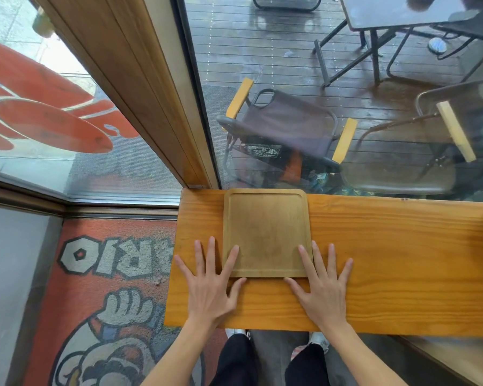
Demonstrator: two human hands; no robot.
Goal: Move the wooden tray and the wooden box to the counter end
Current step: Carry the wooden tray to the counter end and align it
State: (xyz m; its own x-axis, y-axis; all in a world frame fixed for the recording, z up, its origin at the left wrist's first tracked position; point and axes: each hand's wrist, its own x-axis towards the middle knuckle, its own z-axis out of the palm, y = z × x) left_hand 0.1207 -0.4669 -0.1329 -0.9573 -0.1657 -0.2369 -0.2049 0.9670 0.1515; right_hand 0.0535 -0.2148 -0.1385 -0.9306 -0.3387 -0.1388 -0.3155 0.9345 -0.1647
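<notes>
A flat wooden tray (267, 229) with a raised rim lies on the orange wooden counter (388, 246), close to the counter's left end and up against the window. My left hand (209, 280) rests flat at the tray's near left corner, its index finger over the rim. At the near right corner my right hand (322, 282) lies flat too, index finger on the tray's edge. Both hands have fingers spread and grip nothing. No wooden box is in view.
The counter's left end (173, 260) drops off to a printed floor mat (109, 288). A glass window (318, 79) and wooden frame post (156, 93) stand right behind the counter. Chairs and a table show outside through the glass.
</notes>
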